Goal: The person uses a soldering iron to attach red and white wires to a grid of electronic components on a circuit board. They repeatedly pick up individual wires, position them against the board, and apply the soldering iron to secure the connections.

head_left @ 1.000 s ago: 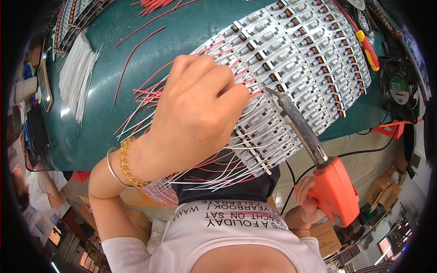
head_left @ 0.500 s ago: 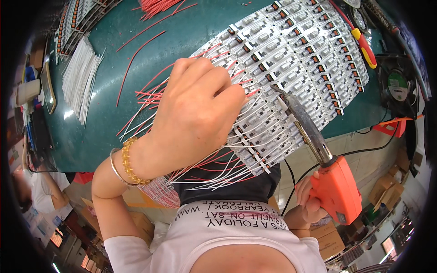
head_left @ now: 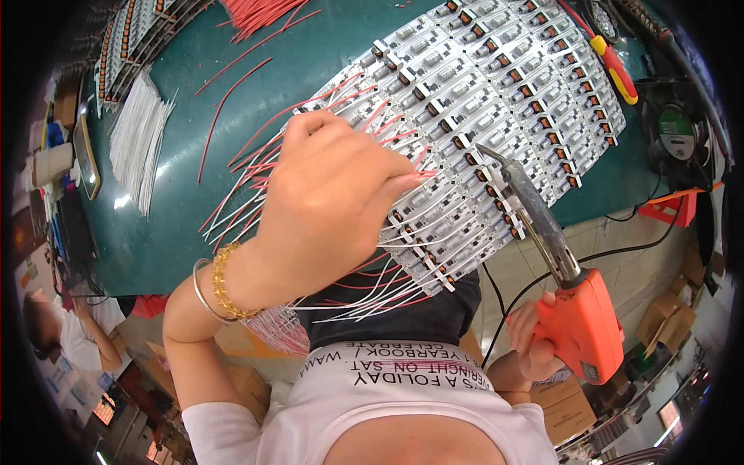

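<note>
Left hand [head_left: 329, 186] pinches a red wire [head_left: 426, 174], probably light and limp, best held near its tip, over stiff-looking circuit boards [head_left: 488, 81] on the table [head_left: 159, 248]; apart, right hand [head_left: 535, 341] grips a soldering iron [head_left: 585, 325] by its handle.

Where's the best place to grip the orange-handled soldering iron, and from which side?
Best by its chunky orange handle, probably from the near side, where the right hand holds it; the bare metal barrel, likely hot, slants away toward the circuit boards.
</note>
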Motion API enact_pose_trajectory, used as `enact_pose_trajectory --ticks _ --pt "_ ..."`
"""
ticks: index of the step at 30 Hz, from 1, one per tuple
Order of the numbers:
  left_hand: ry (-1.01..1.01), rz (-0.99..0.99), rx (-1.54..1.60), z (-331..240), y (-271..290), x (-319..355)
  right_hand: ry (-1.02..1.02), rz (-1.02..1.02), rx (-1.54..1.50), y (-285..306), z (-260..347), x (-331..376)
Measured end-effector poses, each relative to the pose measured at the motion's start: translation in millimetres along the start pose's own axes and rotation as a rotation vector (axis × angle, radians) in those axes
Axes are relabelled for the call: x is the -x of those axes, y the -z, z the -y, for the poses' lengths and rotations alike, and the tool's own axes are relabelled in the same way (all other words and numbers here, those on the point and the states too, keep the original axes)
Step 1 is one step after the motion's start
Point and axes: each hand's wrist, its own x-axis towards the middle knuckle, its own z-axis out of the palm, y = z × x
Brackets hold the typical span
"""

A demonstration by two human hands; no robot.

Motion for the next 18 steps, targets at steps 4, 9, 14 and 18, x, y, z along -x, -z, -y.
enact_pose_trajectory --ticks 4,9,14,18 --pt "0.013 -0.051 -0.076 -8.7 -14.3 1.6 0.007 0.02 0.043 2.9 1.2 3.1" --pt "0.004 -0.062 -0.146 -9.1 -21.1 3.4 -0.054 0.069 0.073 4.7 3.2 1.6" --pt "-0.021 -0.091 -0.158 -7.4 -24.3 3.4 -0.18 -0.013 0.146 11.0 -0.4 13.2" --pt "-0.033 -0.089 -0.182 -7.6 -24.0 3.6 -0.189 -0.078 0.192 16.5 -8.6 23.4"
